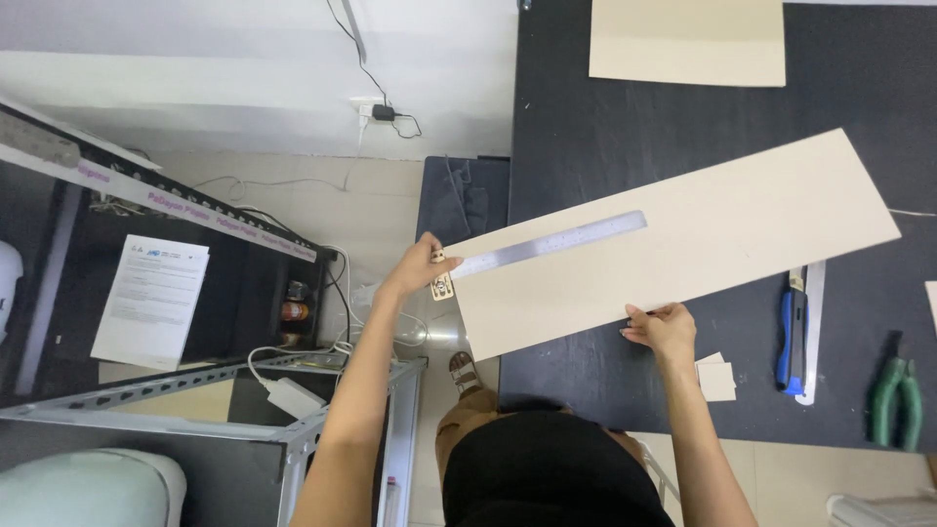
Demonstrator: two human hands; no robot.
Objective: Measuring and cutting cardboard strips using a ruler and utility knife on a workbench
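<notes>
A dark tabletop (586,146) fills the right side of the view; pale floor tiles and a white wall lie at ten to twelve o'clock. On the table a long beige board (703,234) runs from eight o'clock up toward two, its left end overhanging the edge. A steel ruler (547,244) lies along it. The left hand (420,265) pinches the ruler's near end, fingers closed on it. The right hand (664,327) presses the board's lower edge, fingers curled; a thin dark object under them is hard to make out. At four o'clock lie a blue utility knife (793,327) and green pliers (898,400). A second board (688,39) is cut off at twelve.
</notes>
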